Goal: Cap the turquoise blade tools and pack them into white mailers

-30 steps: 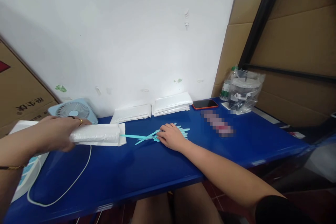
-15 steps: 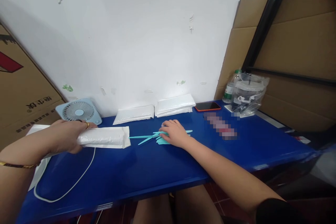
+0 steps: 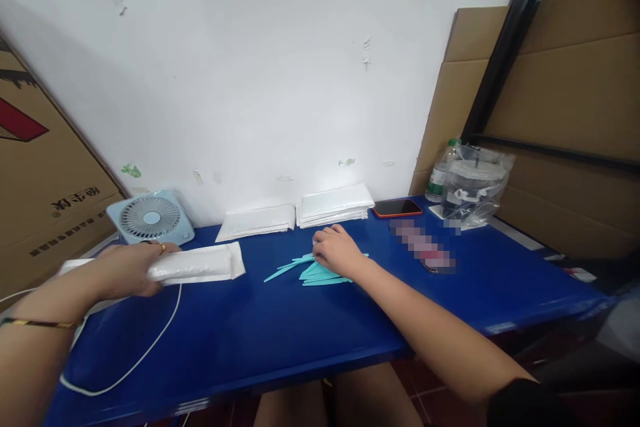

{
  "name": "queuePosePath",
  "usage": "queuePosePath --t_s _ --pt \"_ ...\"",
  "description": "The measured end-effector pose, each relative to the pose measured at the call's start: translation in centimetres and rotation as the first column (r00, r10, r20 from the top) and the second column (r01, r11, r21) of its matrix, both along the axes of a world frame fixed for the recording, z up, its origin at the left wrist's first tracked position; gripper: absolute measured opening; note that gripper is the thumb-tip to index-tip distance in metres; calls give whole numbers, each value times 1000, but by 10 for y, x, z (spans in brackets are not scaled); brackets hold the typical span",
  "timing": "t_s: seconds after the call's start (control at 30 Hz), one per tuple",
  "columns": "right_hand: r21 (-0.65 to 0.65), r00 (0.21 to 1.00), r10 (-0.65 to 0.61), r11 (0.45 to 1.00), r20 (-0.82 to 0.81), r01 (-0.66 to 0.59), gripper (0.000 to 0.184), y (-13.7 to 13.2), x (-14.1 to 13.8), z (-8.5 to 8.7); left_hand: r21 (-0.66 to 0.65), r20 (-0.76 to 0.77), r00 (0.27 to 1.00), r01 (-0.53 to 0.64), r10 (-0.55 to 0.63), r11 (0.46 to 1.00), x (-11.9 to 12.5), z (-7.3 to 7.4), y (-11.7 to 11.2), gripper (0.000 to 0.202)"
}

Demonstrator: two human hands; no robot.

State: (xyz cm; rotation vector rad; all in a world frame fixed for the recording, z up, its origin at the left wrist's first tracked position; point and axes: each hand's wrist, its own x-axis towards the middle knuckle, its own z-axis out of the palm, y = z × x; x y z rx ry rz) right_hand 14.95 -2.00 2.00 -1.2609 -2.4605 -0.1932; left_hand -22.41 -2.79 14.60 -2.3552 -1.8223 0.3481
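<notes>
On the blue table (image 3: 300, 333), the left hand (image 3: 127, 270) clamps a white padded pouch (image 3: 200, 263); the right hand (image 3: 337, 252), fingers curled onto the teal strips (image 3: 320, 275), grip unclear, would best single out one strip.

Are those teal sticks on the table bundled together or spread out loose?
Spread out loose: the teal sticks fan out at different angles on the blue table, with the right hand resting on them.

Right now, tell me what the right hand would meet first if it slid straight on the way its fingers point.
Most likely the left pile of white envelopes by the wall. The right hand lies on the teal sticks, fingers aimed left and away over bare blue table; depth is hard to judge.
</notes>
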Motion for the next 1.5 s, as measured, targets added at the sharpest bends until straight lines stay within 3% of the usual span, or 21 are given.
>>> queuePosePath --t_s 0.1,0.2,0.3,0.37,0.43,0.5,0.63,0.7,0.8,0.93,1.13,1.23,1.33,1.4,1.5 --pt "-88 1000 1 996 -21 -3 17 -7 10 -4 -45 18 995 94 -94 995 14 -21 14 46" --pt "-147 987 -2 989 -158 -22 17 -11 27 1 12 41 990 133 -133 991 27 -45 26 61" --pt "-177 945 -66 984 -321 9 22 -2 76 12 91 131 980 135 -147 987 43 -65 28 82" --pt "-195 908 -176 975 -380 108 23 12 124 20 64 285 933 211 -221 975 62 -78 21 74" --pt "-253 892 -321 935 -318 247 29 30 173 26 37 450 849 292 -277 956 89 -92 11 62" --pt "-323 873 -458 863 -170 390 41 52 213 29 28 541 786 337 -298 941 120 -109 2 57" --pt "-448 861 -487 744 144 496 76 97 253 30 13 573 790 258 -218 966 171 -140 3 59" --pt "-500 858 -447 698 253 512 90 116 260 26 30 575 797 205 -184 978 186 -148 8 58" --pt "-561 874 -366 670 320 486 94 135 264 17 71 588 785 192 -197 979 197 -151 12 51" --pt "-553 887 -335 695 318 460 92 143 266 8 124 582 776 210 -243 970 203 -149 8 44" --pt "-550 884 -314 695 347 463 91 143 259 11 130 603 758 213 -248 968 200 -150 5 41" --pt "-516 894 -287 738 343 435 87 140 258 12 133 608 752 218 -253 967 198 -151 5 41" --pt "-389 898 -299 823 324 414 84 132 259 10 132 608 751 226 -259 965 196 -152 6 40" --pt "-230 879 -360 869 313 438 84 124 259 6 133 607 750 231 -263 964 196 -152 6 40" --pt "18 846 -456 883 277 470 81 111 257 -1 141 604 748 241 -276 960 195 -154 8 40"
